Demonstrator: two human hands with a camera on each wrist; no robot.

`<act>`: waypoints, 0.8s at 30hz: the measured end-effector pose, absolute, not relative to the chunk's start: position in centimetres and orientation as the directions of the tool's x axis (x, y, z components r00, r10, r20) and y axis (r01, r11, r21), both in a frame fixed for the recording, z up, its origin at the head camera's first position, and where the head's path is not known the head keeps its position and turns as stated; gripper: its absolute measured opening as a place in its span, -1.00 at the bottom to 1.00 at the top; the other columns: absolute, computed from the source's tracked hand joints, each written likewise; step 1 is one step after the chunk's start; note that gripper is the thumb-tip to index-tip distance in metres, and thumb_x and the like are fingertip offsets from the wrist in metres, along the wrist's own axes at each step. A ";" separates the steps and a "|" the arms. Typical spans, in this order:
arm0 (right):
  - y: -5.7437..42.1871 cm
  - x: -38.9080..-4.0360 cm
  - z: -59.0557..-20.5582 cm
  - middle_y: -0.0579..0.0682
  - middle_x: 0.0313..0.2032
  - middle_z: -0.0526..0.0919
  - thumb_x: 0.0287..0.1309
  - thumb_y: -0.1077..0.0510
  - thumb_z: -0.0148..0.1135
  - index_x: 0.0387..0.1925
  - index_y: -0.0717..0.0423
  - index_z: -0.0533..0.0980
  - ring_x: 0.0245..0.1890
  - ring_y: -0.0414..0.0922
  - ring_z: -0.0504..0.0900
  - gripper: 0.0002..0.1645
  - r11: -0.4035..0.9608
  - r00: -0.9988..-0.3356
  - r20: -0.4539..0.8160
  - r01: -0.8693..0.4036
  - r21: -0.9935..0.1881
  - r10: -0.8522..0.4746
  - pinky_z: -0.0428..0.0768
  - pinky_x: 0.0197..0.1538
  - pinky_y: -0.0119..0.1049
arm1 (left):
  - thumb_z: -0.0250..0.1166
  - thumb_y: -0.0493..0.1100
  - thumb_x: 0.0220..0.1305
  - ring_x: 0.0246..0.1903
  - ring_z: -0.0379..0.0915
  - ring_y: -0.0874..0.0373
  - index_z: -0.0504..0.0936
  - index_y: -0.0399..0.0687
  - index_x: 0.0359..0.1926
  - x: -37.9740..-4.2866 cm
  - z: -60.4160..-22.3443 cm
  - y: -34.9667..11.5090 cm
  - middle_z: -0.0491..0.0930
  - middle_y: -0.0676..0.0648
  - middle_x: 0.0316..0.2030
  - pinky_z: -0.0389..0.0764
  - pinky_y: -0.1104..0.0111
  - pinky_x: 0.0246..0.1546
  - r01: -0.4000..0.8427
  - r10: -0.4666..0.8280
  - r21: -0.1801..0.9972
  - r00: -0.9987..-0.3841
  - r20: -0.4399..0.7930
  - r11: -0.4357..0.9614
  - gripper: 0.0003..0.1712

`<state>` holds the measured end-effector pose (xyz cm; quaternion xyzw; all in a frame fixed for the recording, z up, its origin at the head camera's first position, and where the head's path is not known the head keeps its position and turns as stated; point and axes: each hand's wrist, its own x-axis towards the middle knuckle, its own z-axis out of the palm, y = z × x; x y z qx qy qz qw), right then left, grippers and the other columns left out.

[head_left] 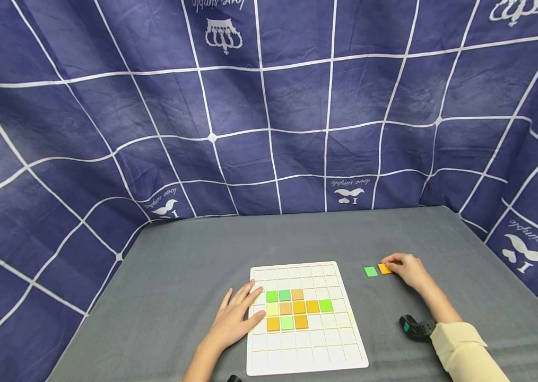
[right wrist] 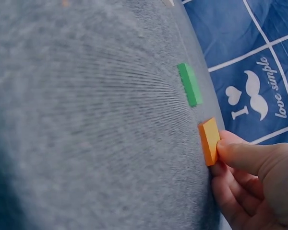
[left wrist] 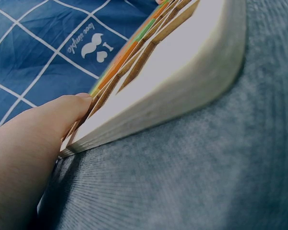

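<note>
A white gridded board [head_left: 314,345] lies on the grey cloth, with several green, orange and pale yellow square tiles in its cells. My left hand [head_left: 233,316] rests flat on the board's left edge, fingers spread; in the left wrist view its thumb [left wrist: 69,112] lies over the rim. Off to the board's right, my right hand [head_left: 408,269] pinches an orange tile [right wrist: 209,142] between thumb and fingers, at the cloth. Just left of that tile lies a loose green tile [head_left: 371,271], apart from the hand. The right fingertips are partly hidden behind the orange tile in the wrist view.
Grey cloth [head_left: 192,254] covers the table around the board. A dark blue curtain [head_left: 297,154] with white lines hangs behind and at both sides. A black wrist strap [head_left: 414,327] sits by the right cuff.
</note>
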<state>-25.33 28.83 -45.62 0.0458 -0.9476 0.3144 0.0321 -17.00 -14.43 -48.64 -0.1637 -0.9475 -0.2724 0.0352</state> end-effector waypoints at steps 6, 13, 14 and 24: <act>28.7 -25.2 -46.0 0.16 -0.31 0.65 0.13 0.23 0.12 -0.30 0.21 0.62 -0.37 -0.17 0.51 -0.82 0.815 -0.992 0.118 -0.111 -0.569 -0.053 0.42 -0.35 -0.35 | 0.05 0.29 0.16 0.33 0.09 0.04 0.33 0.17 0.26 -17.0 -48.7 -14.4 0.19 0.01 0.34 -0.18 0.01 0.35 0.332 0.291 0.499 -0.943 0.161 0.801 -0.33; 28.3 -24.8 -45.7 0.23 -0.27 0.62 0.16 0.23 0.01 -0.25 0.26 0.58 -0.34 -0.09 0.52 -0.74 0.816 -0.993 0.120 -0.083 -0.573 -0.017 0.42 -0.34 -0.31 | 0.06 0.28 0.16 0.33 0.10 0.04 0.33 0.16 0.26 -17.0 -48.8 -14.4 0.20 0.01 0.33 -0.18 0.01 0.35 0.338 0.296 0.501 -0.941 0.166 0.797 -0.33; 28.2 -24.7 -45.6 0.23 -0.28 0.62 0.16 0.23 0.01 -0.25 0.27 0.58 -0.34 -0.08 0.52 -0.74 0.816 -0.991 0.131 -0.083 -0.572 -0.009 0.42 -0.33 -0.31 | 0.06 0.28 0.16 0.33 0.10 0.04 0.33 0.16 0.26 -17.1 -48.8 -14.4 0.20 0.01 0.33 -0.18 0.01 0.35 0.339 0.296 0.499 -0.941 0.166 0.798 -0.33; 25.8 -23.2 -45.6 0.15 -0.37 0.55 0.15 0.25 0.03 -0.25 0.30 0.58 -0.43 -0.13 0.45 -0.76 0.808 -0.965 0.254 -0.101 -0.580 0.061 0.36 -0.40 -0.35 | 0.06 0.27 0.16 0.33 0.09 0.05 0.33 0.16 0.26 -17.0 -48.7 -14.4 0.19 0.02 0.33 -0.19 0.02 0.35 0.329 0.289 0.505 -0.944 0.158 0.798 -0.33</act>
